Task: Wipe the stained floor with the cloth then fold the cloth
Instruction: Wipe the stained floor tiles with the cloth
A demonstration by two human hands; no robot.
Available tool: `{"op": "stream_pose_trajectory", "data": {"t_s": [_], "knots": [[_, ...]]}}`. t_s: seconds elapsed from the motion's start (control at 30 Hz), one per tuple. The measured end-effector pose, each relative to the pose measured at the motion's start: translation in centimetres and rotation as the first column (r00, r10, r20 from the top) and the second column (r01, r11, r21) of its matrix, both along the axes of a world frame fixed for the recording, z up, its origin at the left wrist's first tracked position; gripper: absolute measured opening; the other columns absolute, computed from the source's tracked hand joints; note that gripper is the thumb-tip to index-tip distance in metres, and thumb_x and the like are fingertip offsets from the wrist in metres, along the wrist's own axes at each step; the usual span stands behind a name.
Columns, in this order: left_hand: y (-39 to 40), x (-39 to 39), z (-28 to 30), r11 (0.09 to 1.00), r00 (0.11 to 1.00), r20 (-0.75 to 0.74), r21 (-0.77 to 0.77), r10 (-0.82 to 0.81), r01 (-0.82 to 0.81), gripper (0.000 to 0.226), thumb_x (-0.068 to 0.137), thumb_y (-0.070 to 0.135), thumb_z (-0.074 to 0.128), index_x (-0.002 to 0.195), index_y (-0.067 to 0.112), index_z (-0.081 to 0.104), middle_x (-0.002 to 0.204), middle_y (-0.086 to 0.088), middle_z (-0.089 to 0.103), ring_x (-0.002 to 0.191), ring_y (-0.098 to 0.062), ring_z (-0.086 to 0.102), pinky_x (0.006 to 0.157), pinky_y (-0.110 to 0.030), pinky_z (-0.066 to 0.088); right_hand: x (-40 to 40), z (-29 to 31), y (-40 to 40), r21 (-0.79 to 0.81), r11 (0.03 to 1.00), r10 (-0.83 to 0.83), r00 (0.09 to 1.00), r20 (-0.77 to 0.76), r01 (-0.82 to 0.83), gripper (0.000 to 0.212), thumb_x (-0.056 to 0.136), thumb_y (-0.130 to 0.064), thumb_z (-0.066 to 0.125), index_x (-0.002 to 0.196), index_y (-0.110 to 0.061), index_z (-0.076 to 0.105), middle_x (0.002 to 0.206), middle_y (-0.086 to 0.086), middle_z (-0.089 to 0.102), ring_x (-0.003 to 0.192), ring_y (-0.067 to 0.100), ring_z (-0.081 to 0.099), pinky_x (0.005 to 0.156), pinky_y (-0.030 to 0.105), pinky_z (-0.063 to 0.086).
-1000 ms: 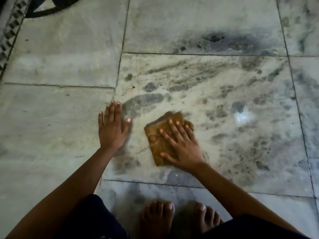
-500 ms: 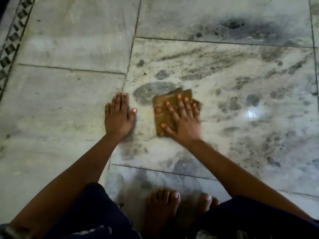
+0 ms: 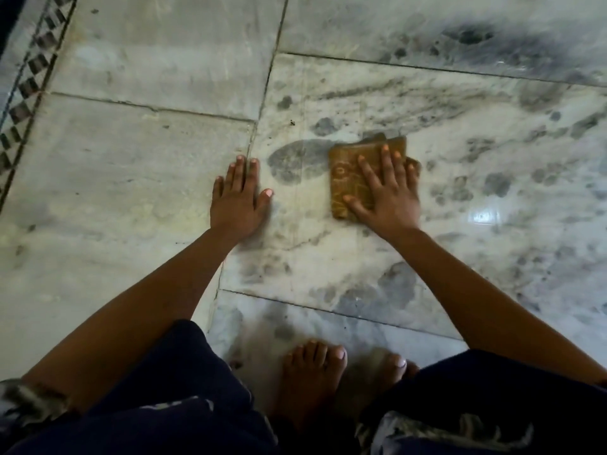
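Note:
A folded brown patterned cloth (image 3: 345, 172) lies on the pale marble floor (image 3: 147, 178). My right hand (image 3: 389, 195) presses flat on the cloth with fingers spread, covering its right half. Just left of the cloth is a dark oval stain (image 3: 290, 162). Grey smudges and streaks (image 3: 427, 93) cover the tile around and beyond it. A black smear (image 3: 473, 36) marks the far tile at the upper right. My left hand (image 3: 238, 197) rests flat on the floor at a tile joint, left of the oval stain, holding nothing.
My bare feet (image 3: 312, 372) stand on the near tile, with dark trouser legs (image 3: 184, 389) on either side. A patterned border strip (image 3: 26, 90) runs along the far left edge. A bright reflection (image 3: 484, 216) shines on the tile to the right.
My right hand has slid the cloth away from my body and slightly right, up beside the dark oval stain. My left hand has stayed planted at the tile joint.

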State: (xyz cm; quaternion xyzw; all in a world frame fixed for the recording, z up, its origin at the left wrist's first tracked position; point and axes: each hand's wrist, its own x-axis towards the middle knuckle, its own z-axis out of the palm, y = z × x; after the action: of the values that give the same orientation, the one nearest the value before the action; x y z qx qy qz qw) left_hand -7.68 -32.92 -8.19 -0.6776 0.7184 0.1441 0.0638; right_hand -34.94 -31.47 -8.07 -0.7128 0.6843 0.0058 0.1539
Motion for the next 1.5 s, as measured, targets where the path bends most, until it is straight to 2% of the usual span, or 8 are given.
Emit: {"op": "stream_pose_trajectory", "data": {"t_s": [0.23, 0.4, 0.53, 0.63, 0.9, 1.2, 1.3, 1.5], "knots": [[0.1, -0.4, -0.1, 1.0, 1.0, 0.016, 0.002, 0.002, -0.002, 0.063, 0.099, 0.045, 0.022, 0.15, 0.019, -0.004, 0.158, -0.008, -0.007, 0.146, -0.023, -0.004, 0.116, -0.041, -0.002, 3.8, -1.1, 7.7, -0.071, 0.947, 0.314, 0.949, 0.016, -0.312, 0.075, 0.082, -0.07, 0.029, 0.146, -0.032, 0.023, 0.156, 0.01, 0.016, 0.144, 0.028, 0.014, 0.115, 0.044, 0.002], [0.4, -0.9, -0.3, 0.999, 1.0, -0.012, -0.034, 0.024, -0.024, 0.07, 0.089, 0.049, 0.011, 0.15, 0.017, 0.0, 0.158, -0.011, -0.004, 0.146, -0.024, -0.003, 0.116, -0.042, -0.004, -4.0, -0.8, 12.2, -0.086, 0.996, -0.025, 0.999, 0.025, 0.027, 0.075, 0.082, -0.069, 0.03, 0.147, -0.032, 0.018, 0.156, 0.008, 0.016, 0.143, 0.024, 0.011, 0.116, 0.041, 0.003], [0.5, -0.8, -0.5, 0.999, 1.0, -0.001, -0.028, 0.029, -0.029, 0.068, 0.09, 0.047, 0.01, 0.15, 0.016, -0.001, 0.158, -0.011, -0.004, 0.145, -0.025, -0.004, 0.115, -0.041, -0.004, -8.8, -0.3, 9.6, -0.077, 0.945, -0.318, 0.948, 0.005, 0.318, 0.08, 0.078, -0.07, 0.024, 0.147, -0.03, 0.021, 0.157, 0.012, 0.013, 0.144, 0.029, 0.011, 0.117, 0.044, 0.002], [0.4, -0.9, -0.4, 0.999, 0.999, -0.004, -0.035, 0.035, -0.035, 0.059, 0.1, 0.04, 0.02, 0.15, 0.016, -0.001, 0.158, -0.011, -0.003, 0.145, -0.025, -0.003, 0.116, -0.042, -0.003, -8.8, 0.0, 6.3, -0.045, 0.923, -0.381, 0.924, 0.02, 0.381, 0.085, 0.076, -0.074, 0.015, 0.149, -0.03, 0.014, 0.158, 0.011, 0.004, 0.145, 0.028, 0.002, 0.117, 0.045, -0.002], [0.6, -1.3, -0.8, 0.994, 0.997, -0.023, -0.075, 0.072, -0.073, 0.066, 0.092, 0.046, 0.014, 0.15, 0.015, 0.005, 0.157, -0.013, 0.004, 0.145, -0.029, 0.003, 0.115, -0.045, 0.0, -3.6, -0.9, 11.8, -0.054, 0.997, 0.047, 0.999, 0.016, -0.046, 0.075, 0.084, -0.074, 0.019, 0.148, -0.034, 0.011, 0.157, 0.008, 0.008, 0.145, 0.028, 0.005, 0.115, 0.045, 0.001], [0.8, -1.6, -1.0, 0.992, 0.994, -0.03, -0.075, 0.101, -0.103, 0.071, 0.089, 0.052, 0.008, 0.15, 0.017, 0.0, 0.158, -0.012, -0.001, 0.145, -0.027, -0.002, 0.115, -0.043, -0.006, -5.9, -0.4, 9.5, -0.048, 0.959, -0.28, 0.96, 0.028, 0.281, 0.085, 0.076, -0.078, 0.019, 0.148, -0.033, 0.013, 0.158, 0.012, 0.006, 0.145, 0.031, 0.004, 0.117, 0.046, -0.001], [0.8, -1.7, -1.0, 0.991, 0.994, -0.024, -0.078, 0.105, -0.106, 0.07, 0.09, 0.052, 0.008, 0.15, 0.017, -0.001, 0.158, -0.012, -0.002, 0.145, -0.026, -0.003, 0.115, -0.042, -0.006, -4.6, -0.5, 9.5, -0.015, 0.981, -0.193, 0.981, 0.011, 0.193, 0.1, 0.07, -0.087, 0.012, 0.149, -0.026, 0.007, 0.157, 0.012, 0.002, 0.143, 0.036, -0.002, 0.115, 0.05, -0.007], [0.8, -1.7, -1.1, 0.99, 0.994, -0.038, -0.091, 0.104, -0.107, 0.069, 0.091, 0.051, 0.011, 0.15, 0.016, 0.002, 0.158, -0.012, 0.001, 0.145, -0.027, -0.001, 0.115, -0.043, -0.005, -2.1, -0.8, 14.1, -0.009, 0.995, 0.102, 0.995, -0.019, -0.102, 0.111, 0.065, -0.091, 0.023, 0.15, -0.022, 0.008, 0.155, 0.016, 0.007, 0.141, 0.04, 0.001, 0.112, 0.056, 0.004]]}}
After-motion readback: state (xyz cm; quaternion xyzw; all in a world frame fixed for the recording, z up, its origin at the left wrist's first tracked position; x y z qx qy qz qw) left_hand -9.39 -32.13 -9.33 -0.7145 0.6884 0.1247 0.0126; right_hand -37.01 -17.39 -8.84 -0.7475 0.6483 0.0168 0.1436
